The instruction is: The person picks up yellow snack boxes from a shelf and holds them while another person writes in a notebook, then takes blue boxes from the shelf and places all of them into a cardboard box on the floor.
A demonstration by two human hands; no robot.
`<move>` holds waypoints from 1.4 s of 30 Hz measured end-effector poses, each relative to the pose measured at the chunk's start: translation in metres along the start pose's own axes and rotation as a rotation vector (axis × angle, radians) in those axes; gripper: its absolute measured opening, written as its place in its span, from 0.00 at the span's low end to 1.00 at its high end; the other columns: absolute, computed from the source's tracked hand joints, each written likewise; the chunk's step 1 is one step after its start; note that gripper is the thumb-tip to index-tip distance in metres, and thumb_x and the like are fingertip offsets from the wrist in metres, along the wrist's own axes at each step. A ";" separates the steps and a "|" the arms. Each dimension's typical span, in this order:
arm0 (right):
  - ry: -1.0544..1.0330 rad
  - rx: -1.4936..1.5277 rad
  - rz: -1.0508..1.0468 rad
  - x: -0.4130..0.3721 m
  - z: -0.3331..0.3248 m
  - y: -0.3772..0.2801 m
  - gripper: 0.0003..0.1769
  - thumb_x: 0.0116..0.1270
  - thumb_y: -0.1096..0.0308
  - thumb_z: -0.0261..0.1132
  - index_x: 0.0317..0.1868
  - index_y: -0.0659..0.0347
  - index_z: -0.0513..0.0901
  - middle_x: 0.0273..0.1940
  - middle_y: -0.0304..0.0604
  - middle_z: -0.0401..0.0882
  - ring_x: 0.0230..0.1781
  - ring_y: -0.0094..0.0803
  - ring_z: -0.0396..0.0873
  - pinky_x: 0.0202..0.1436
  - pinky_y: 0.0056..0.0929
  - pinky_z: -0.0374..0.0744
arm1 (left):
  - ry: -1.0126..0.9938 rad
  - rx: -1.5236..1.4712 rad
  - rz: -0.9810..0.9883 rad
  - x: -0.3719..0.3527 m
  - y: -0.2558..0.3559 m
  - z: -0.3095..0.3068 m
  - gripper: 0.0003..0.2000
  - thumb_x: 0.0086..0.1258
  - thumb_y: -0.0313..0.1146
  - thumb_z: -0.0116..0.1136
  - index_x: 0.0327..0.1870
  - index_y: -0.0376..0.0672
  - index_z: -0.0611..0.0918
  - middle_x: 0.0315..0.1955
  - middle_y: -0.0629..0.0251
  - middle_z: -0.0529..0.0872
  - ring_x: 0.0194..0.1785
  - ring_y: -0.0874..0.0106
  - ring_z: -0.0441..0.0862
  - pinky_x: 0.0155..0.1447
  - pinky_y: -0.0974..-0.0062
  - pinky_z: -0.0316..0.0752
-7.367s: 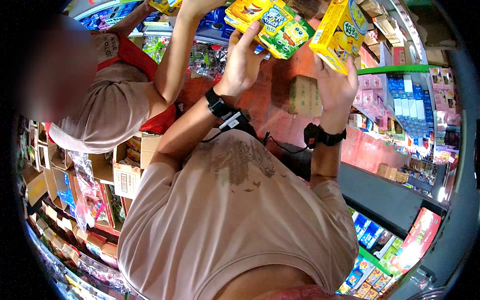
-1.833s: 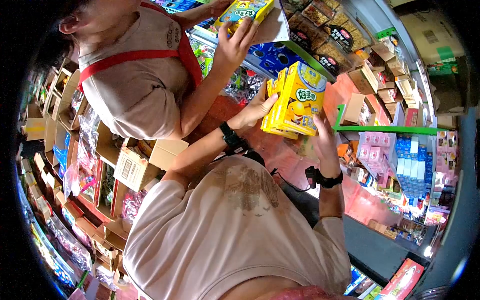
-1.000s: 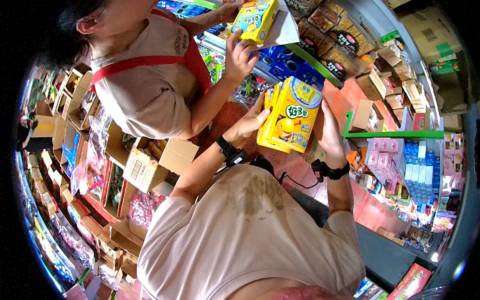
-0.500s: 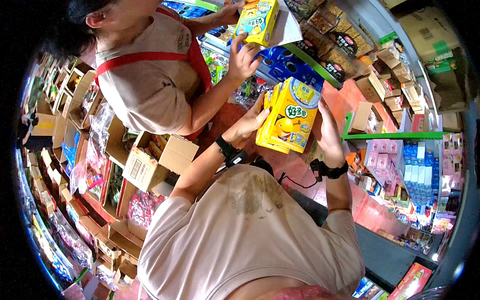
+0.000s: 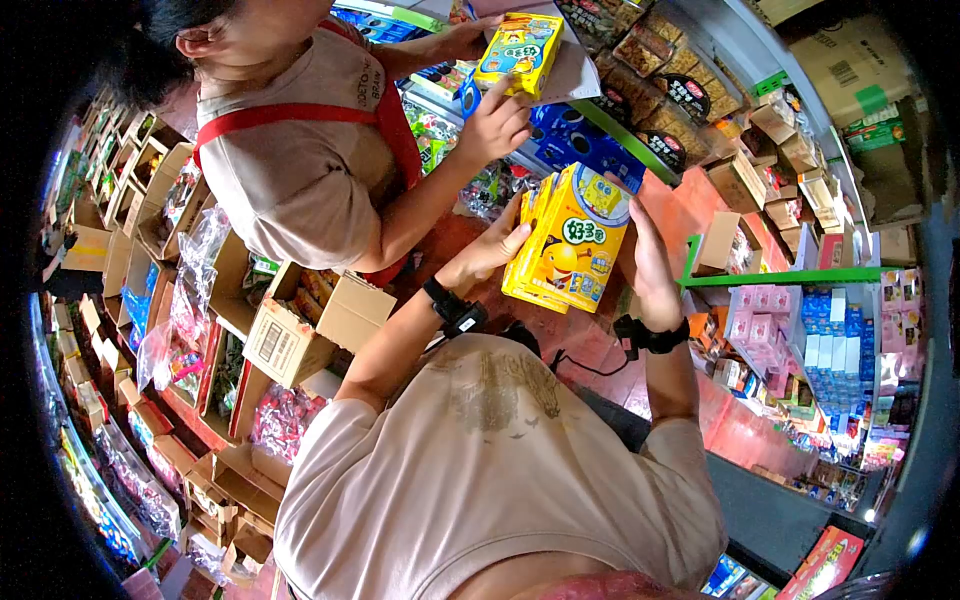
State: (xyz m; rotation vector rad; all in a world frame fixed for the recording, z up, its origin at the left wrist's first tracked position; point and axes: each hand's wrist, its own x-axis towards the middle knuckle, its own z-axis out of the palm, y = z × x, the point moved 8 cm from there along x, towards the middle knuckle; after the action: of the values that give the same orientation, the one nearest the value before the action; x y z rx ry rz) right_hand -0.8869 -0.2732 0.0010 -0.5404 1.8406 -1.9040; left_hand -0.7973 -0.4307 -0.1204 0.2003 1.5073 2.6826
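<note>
I hold a stack of yellow snack boxes [image 5: 568, 245] upright between both hands at chest height. My left hand [image 5: 495, 245] presses against the stack's left side, fingers spread on the edge. My right hand [image 5: 646, 262] grips its right side. Both wrists carry black bands. A co-worker in a tan shirt with red apron straps [image 5: 300, 150] stands to my left; that person's hand [image 5: 497, 122] touches a yellow and green box [image 5: 518, 52] held up at the shelf.
An open cardboard carton [image 5: 300, 325] with snack boxes sits below my left arm. Shelves of packaged goods [image 5: 640, 105] run along the top. A green-edged shelf [image 5: 790, 275] with pink and blue packs is at right. Open cartons [image 5: 120, 260] line the left.
The stack in my hands has shifted slightly left and down in view. The co-worker's yellow and green box has tipped and that person's hand now rests below it.
</note>
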 end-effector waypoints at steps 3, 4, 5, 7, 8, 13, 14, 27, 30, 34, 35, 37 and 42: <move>-0.007 0.064 0.053 0.002 0.010 -0.007 0.30 0.87 0.49 0.47 0.76 0.61 0.73 0.74 0.40 0.74 0.77 0.30 0.66 0.82 0.35 0.56 | 0.000 -0.021 0.014 0.002 0.003 -0.004 0.62 0.70 0.70 0.61 0.85 0.34 0.37 0.84 0.50 0.48 0.86 0.62 0.46 0.85 0.63 0.49; 0.047 0.015 0.069 0.002 0.009 -0.009 0.33 0.87 0.45 0.44 0.76 0.61 0.73 0.74 0.40 0.74 0.77 0.29 0.66 0.82 0.34 0.56 | -0.016 -0.022 0.031 0.003 0.005 -0.004 0.62 0.69 0.70 0.61 0.85 0.34 0.37 0.84 0.49 0.47 0.87 0.62 0.44 0.85 0.63 0.48; 0.049 0.015 0.072 0.005 0.005 -0.008 0.33 0.87 0.45 0.44 0.76 0.61 0.73 0.74 0.40 0.74 0.77 0.29 0.66 0.82 0.34 0.56 | -0.016 -0.024 0.029 0.002 0.005 -0.001 0.62 0.69 0.70 0.61 0.85 0.34 0.37 0.84 0.49 0.47 0.87 0.62 0.44 0.85 0.63 0.48; 0.024 0.040 0.042 0.014 0.009 -0.016 0.36 0.87 0.41 0.43 0.77 0.62 0.72 0.74 0.41 0.74 0.77 0.29 0.66 0.81 0.34 0.58 | -0.022 -0.041 0.029 -0.002 0.020 0.007 0.63 0.69 0.71 0.61 0.85 0.33 0.37 0.85 0.49 0.46 0.87 0.62 0.44 0.85 0.63 0.47; 0.029 0.028 0.058 0.013 0.009 -0.019 0.38 0.86 0.38 0.43 0.77 0.58 0.72 0.73 0.41 0.75 0.74 0.30 0.70 0.79 0.34 0.62 | -0.018 -0.028 0.020 0.000 0.016 0.004 0.64 0.68 0.72 0.61 0.85 0.33 0.37 0.85 0.49 0.46 0.87 0.62 0.44 0.85 0.63 0.47; 0.074 -0.032 0.110 0.023 -0.001 -0.014 0.36 0.85 0.36 0.43 0.77 0.52 0.73 0.70 0.43 0.78 0.67 0.32 0.76 0.77 0.35 0.65 | 0.002 -0.037 0.011 0.000 0.009 -0.004 0.64 0.67 0.72 0.60 0.85 0.33 0.36 0.85 0.50 0.47 0.86 0.63 0.45 0.85 0.63 0.47; 0.059 -0.015 0.113 0.024 -0.002 -0.013 0.37 0.85 0.38 0.43 0.78 0.56 0.72 0.71 0.44 0.77 0.69 0.33 0.76 0.76 0.35 0.68 | 0.004 -0.041 0.009 0.001 0.008 -0.004 0.64 0.67 0.72 0.60 0.85 0.33 0.36 0.85 0.50 0.47 0.86 0.63 0.45 0.85 0.63 0.48; 0.138 -1.248 -0.925 0.091 0.035 -0.122 0.29 0.72 0.62 0.71 0.72 0.46 0.78 0.67 0.39 0.79 0.62 0.41 0.83 0.62 0.37 0.83 | -0.100 -0.128 0.051 0.001 0.019 0.007 0.51 0.78 0.62 0.55 0.87 0.42 0.40 0.83 0.57 0.56 0.84 0.67 0.55 0.83 0.66 0.56; -0.003 -1.288 -1.042 0.120 0.066 -0.138 0.36 0.72 0.66 0.72 0.78 0.50 0.71 0.71 0.44 0.77 0.68 0.48 0.78 0.70 0.40 0.78 | -0.080 -0.111 0.038 0.001 0.016 0.003 0.49 0.79 0.62 0.54 0.87 0.43 0.42 0.83 0.59 0.56 0.83 0.69 0.55 0.82 0.66 0.57; -0.287 -1.200 -0.650 0.153 0.077 -0.139 0.49 0.65 0.73 0.73 0.83 0.61 0.58 0.84 0.61 0.52 0.82 0.50 0.61 0.81 0.43 0.67 | -0.033 -0.086 0.031 0.001 0.008 -0.006 0.50 0.79 0.63 0.54 0.86 0.40 0.43 0.82 0.57 0.58 0.82 0.69 0.57 0.82 0.66 0.59; -0.299 -1.106 -0.611 0.165 0.070 -0.135 0.50 0.64 0.74 0.72 0.84 0.61 0.57 0.83 0.61 0.53 0.82 0.50 0.60 0.82 0.42 0.65 | -0.042 -0.050 0.057 0.002 0.008 -0.006 0.50 0.79 0.63 0.54 0.86 0.38 0.43 0.81 0.56 0.58 0.82 0.69 0.58 0.82 0.66 0.59; -0.365 -1.004 -0.517 0.176 0.062 -0.132 0.50 0.64 0.76 0.68 0.84 0.63 0.55 0.81 0.62 0.59 0.83 0.47 0.60 0.82 0.40 0.65 | -0.017 -0.023 0.052 0.001 0.009 -0.005 0.52 0.77 0.65 0.55 0.85 0.36 0.44 0.81 0.56 0.59 0.81 0.69 0.59 0.81 0.66 0.60; -0.392 -0.847 -0.423 0.220 0.026 -0.079 0.43 0.67 0.79 0.62 0.83 0.62 0.59 0.75 0.56 0.71 0.75 0.41 0.71 0.74 0.36 0.72 | 0.008 -0.117 -0.015 -0.009 0.030 0.016 0.57 0.70 0.68 0.62 0.86 0.38 0.45 0.81 0.57 0.60 0.82 0.68 0.58 0.82 0.66 0.60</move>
State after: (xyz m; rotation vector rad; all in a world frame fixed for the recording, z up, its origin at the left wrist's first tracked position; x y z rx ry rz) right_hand -1.0581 -0.4158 0.0760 -1.5455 2.3040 -0.9997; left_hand -0.7858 -0.4341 -0.0872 0.1711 1.3427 2.7521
